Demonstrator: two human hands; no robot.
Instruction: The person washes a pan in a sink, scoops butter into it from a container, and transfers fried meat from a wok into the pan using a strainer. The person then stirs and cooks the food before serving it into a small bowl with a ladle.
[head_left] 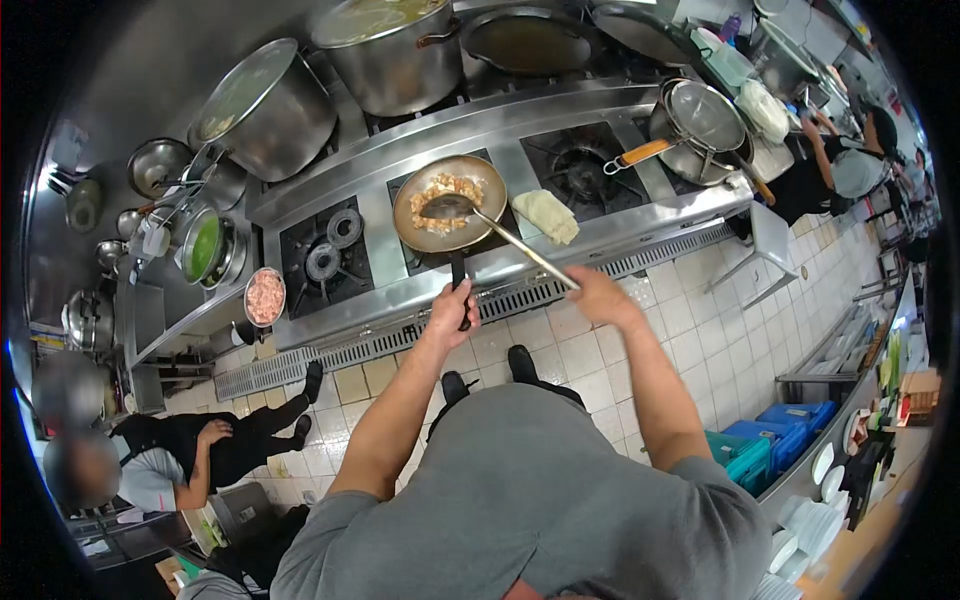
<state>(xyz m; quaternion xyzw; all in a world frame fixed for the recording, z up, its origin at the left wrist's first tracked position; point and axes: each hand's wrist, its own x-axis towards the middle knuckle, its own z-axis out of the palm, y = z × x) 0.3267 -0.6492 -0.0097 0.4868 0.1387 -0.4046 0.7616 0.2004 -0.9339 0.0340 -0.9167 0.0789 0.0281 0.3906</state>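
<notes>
A frying pan (pixel 482 172) sits over a burner of the steel stove, with browned chopped pieces of food (pixel 436 187) in it. My left hand (pixel 454 312) is closed around the pan's black handle. In my right hand (pixel 603 296) is the long metal handle of a ladle (pixel 522 246); its dark bowl rests among the food in the pan. A folded pale cloth (pixel 546 216) lies on the stove edge just right of the pan. Left of the stove stands a metal bowl of raw pink meat (pixel 265 297).
Large stockpots (pixel 270 115) and a wide dark pan (pixel 528 42) stand along the back. A strainer with a wooden handle (pixel 650 151) lies over a pot at right. Bare burners (pixel 582 172) flank the pan. One person (pixel 190 450) stands at left, another (pixel 850 160) at far right.
</notes>
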